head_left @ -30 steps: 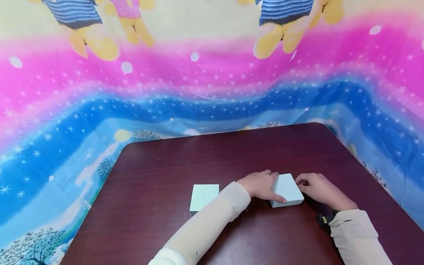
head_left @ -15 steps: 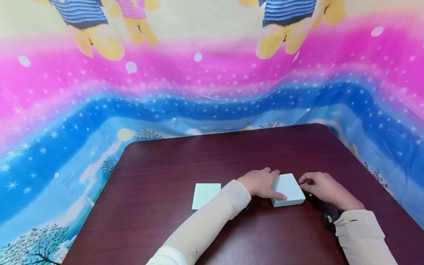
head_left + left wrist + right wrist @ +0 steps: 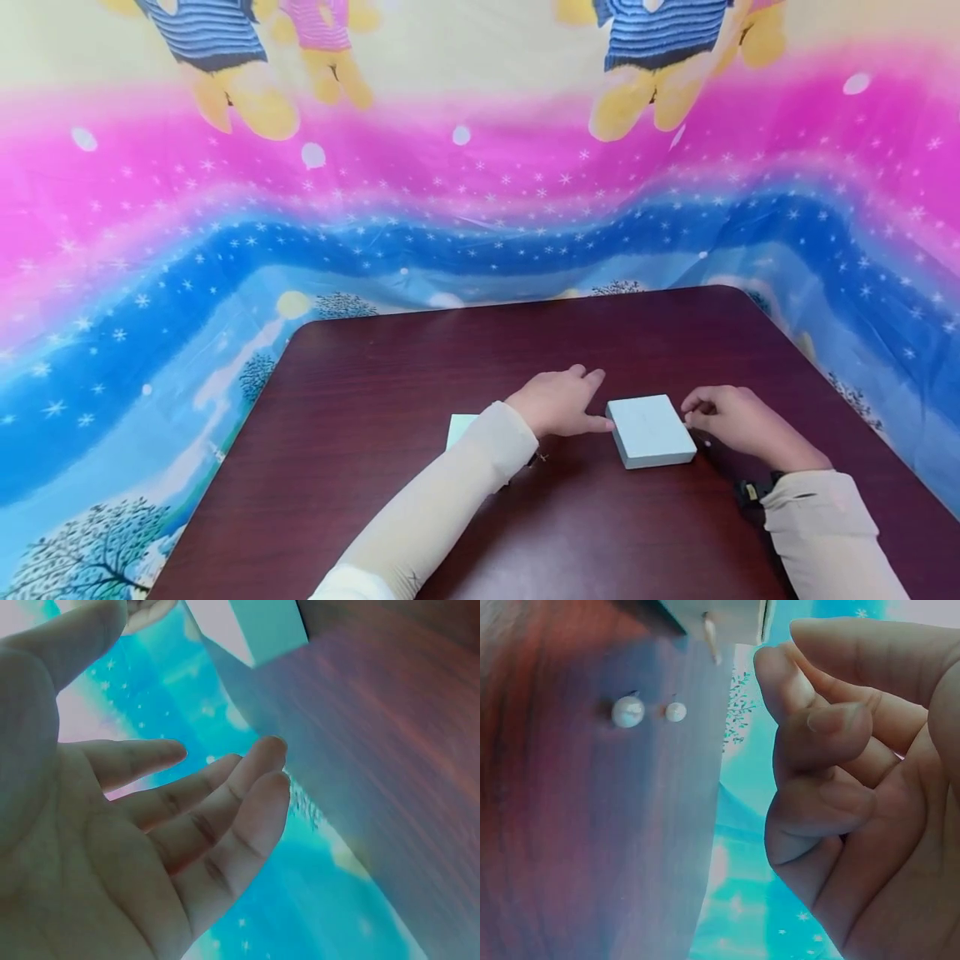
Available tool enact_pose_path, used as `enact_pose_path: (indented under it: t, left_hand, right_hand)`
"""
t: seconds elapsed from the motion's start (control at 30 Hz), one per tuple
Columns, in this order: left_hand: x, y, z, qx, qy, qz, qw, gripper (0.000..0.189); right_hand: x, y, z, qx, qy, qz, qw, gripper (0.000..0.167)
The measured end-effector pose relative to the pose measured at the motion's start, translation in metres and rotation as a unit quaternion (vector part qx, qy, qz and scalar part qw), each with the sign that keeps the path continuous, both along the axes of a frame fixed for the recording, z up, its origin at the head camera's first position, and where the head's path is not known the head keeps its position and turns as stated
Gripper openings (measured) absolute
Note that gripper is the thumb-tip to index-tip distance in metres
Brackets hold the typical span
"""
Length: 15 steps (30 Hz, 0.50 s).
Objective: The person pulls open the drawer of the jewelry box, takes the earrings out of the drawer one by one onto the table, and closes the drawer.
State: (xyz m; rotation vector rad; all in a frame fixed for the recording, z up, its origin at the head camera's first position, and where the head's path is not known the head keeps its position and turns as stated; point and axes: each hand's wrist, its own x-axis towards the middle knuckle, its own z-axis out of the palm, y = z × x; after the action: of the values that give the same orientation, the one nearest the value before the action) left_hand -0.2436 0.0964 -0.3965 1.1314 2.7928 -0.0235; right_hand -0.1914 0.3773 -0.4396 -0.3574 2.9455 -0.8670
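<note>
A white square box point(image 3: 652, 429) lies flat on the dark red-brown table point(image 3: 420, 358). At its left side my left hand point(image 3: 557, 405) has straight, spread fingers; the left wrist view shows the thumb apart from the box. My right hand point(image 3: 738, 425) is by the box's right side, its fingers loosely curled. In the right wrist view, nothing shows between thumb and fingers. A thin pale loop-like tab point(image 3: 711, 639) sticks out of the box's side, apart from the fingers. Close by, a larger pearl-like bead point(image 3: 628, 712) and a smaller pearl-like bead point(image 3: 676, 712) rest on the table.
A second pale square box point(image 3: 459, 428) lies to the left, mostly hidden behind my left sleeve point(image 3: 427, 500). A printed cloth point(image 3: 480, 200) hangs along the table's far edge and both sides. A black device point(image 3: 750, 493) is strapped at the right wrist.
My left hand has let go of the white box and drawn back to the left. The right hand stays beside the box. More of the second box is now covered by the sleeve.
</note>
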Motion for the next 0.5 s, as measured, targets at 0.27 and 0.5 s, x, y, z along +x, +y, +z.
enact_pose_path:
  t: [0.27,0.5]
  left_hand:
    - [0.001,-0.031,-0.003,0.017,0.005,0.021,0.9996,0.078]
    - [0.005,-0.063,0.001,0.029,0.014,0.056,0.9979,0.077]
  right_hand:
    - [0.002,-0.003,0.008,0.001,0.005,-0.007,1.0000,0.012]
    - [0.002,-0.013,0.012,-0.007,0.021,-0.028,0.9994,0.015]
